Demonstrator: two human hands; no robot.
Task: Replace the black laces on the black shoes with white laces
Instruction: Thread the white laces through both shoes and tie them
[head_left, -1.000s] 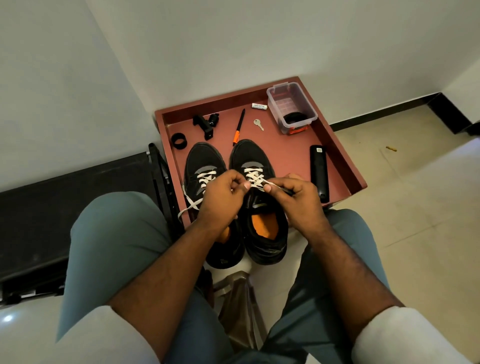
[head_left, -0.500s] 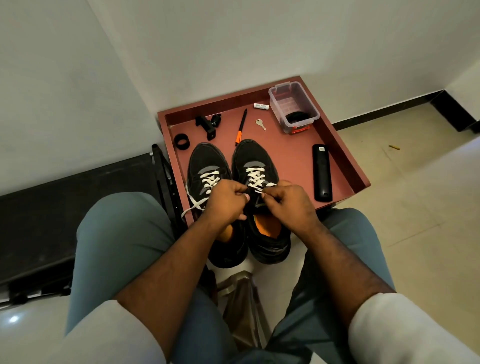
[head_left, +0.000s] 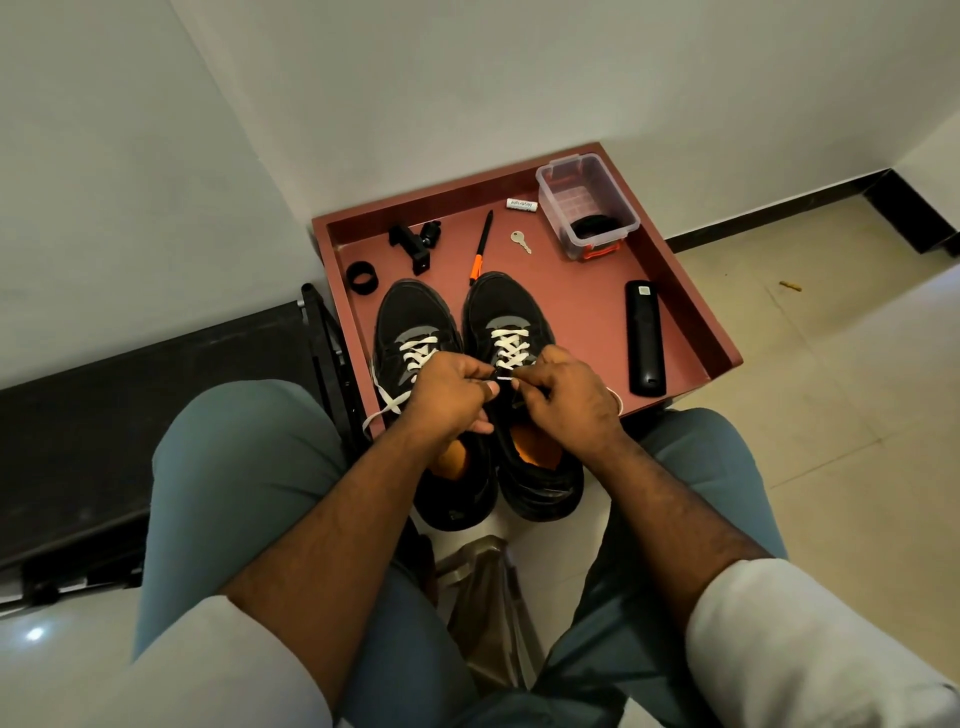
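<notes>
Two black shoes stand side by side on a reddish tray (head_left: 571, 312), heels toward me. The left shoe (head_left: 413, 317) has white lace crossed over its front, with a loose end (head_left: 387, 402) trailing off its left side. The right shoe (head_left: 501, 306) also carries white lace (head_left: 511, 345) over its front eyelets. My left hand (head_left: 452, 397) and my right hand (head_left: 563, 397) meet over the right shoe's tongue, and both pinch a short stretch of white lace between their fingertips. My hands hide the upper eyelets.
On the tray lie a black remote (head_left: 645, 338), a clear plastic box (head_left: 587, 205) with something black inside, a key (head_left: 520, 241), an orange-and-black pen (head_left: 480, 247), a black ring (head_left: 361, 277), a black bracket (head_left: 413, 244) and a white label (head_left: 521, 204). A black bench (head_left: 130, 415) sits at the left.
Both hands have drawn closer together over the right shoe; the right hand moved in from the shoe's right side. The lace between them is now short and taut.
</notes>
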